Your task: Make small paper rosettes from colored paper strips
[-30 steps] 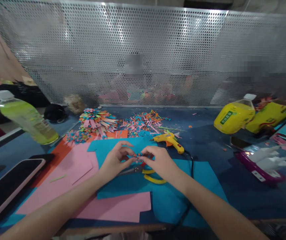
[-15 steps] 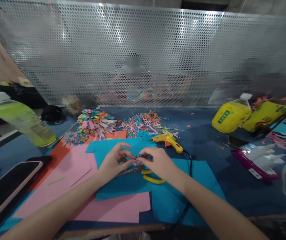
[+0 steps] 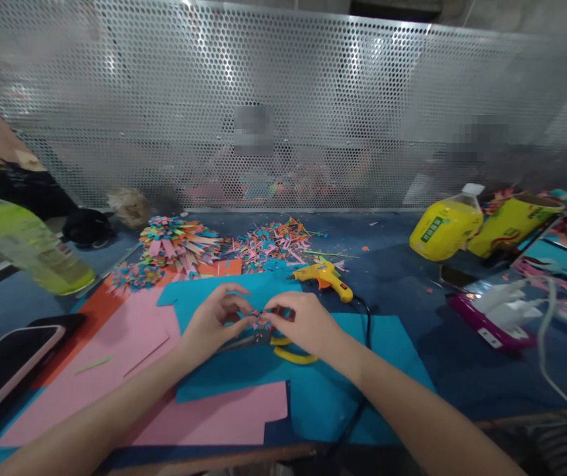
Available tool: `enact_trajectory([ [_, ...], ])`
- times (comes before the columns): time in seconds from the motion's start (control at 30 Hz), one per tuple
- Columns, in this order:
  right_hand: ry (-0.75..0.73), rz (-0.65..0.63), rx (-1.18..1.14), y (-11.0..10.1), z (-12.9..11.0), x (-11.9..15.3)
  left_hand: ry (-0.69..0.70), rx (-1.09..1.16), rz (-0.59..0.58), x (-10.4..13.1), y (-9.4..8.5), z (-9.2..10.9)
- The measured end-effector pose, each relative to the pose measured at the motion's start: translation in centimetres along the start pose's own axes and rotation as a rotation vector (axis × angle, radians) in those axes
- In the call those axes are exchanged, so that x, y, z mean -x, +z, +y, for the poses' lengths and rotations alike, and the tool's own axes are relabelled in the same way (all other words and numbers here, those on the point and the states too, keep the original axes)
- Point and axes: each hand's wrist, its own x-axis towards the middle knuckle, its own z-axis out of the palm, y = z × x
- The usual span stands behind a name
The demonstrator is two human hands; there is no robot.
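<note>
The left hand (image 3: pixel 214 318) and right hand (image 3: pixel 303 320) nearly meet at the fingertips, with a small multicolored paper piece (image 3: pixel 262 322) pinched between thumb and forefinger on both sides; its exact shape is too small to tell. It is held above a sheet of blue paper (image 3: pixel 224 380), over a pair of scissors (image 3: pixel 296 357) with yellow handles, partly hidden by the right hand.

Just beyond the hands, a yellow glue gun (image 3: pixel 324 276) lies with its nozzle toward the left, its black cord (image 3: pixel 368 324) running back past the right forearm. Pink paper (image 3: pixel 214 423) spreads under and beside the left forearm, with a thin green strip (image 3: pixel 94 364) on it, and orange paper (image 3: pixel 82 317) shows at its left edge.

Behind the blue sheet sit a fringed paper mound (image 3: pixel 179 241), a smaller fringed cluster (image 3: pixel 136 276) and a loose heap of paper strips (image 3: pixel 273 244).

Farther left are a smartphone (image 3: pixel 10 373) and a tilted bottle of yellow-green liquid (image 3: pixel 28 244). On the right are a yellow-labeled bottle (image 3: pixel 445 228), a yellow cylindrical container (image 3: pixel 514 225) and a purple power strip (image 3: pixel 486 327) with white plugs (image 3: pixel 506 301). A perforated metal panel (image 3: pixel 313 86) stands across the back.
</note>
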Motion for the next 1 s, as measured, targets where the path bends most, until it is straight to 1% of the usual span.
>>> enact_trajectory([
  [0.13, 0.040, 0.009, -0.007, 0.2, 0.4, 0.0, 0.054, -0.039, 0.033, 0.0, -0.1, -0.3],
  [0.27, 0.002, 0.013, -0.012, 0.1, 0.4, 0.1, 0.149, -0.062, 0.040, 0.0, -0.1, -0.6],
  [0.37, -0.008, 0.004, -0.039, 0.0, 0.3, 0.0, 0.175, -0.063, 0.034, 0.0, 0.0, -0.7],
  [0.47, 0.005, -0.010, -0.089, 0.0, 0.4, -0.1, 0.175, -0.057, 0.031, 0.0, 0.0, -0.6],
  [0.57, 0.051, -0.020, -0.162, 0.1, 0.5, -0.2, 0.165, -0.045, 0.036, 0.1, -0.1, -0.6],
  [0.7, 0.084, -0.010, -0.277, 0.4, 0.6, -0.6, 0.154, -0.025, 0.073, 0.1, -0.2, -0.7],
  [0.83, 0.066, 0.017, -0.285, 0.6, 0.9, -1.0, 0.134, -0.012, 0.092, 0.0, -0.1, -0.8],
  [1.0, 0.031, 0.020, -0.273, 0.9, 1.7, -0.9, 0.102, 0.016, 0.064, -0.2, 0.2, -0.5],
])
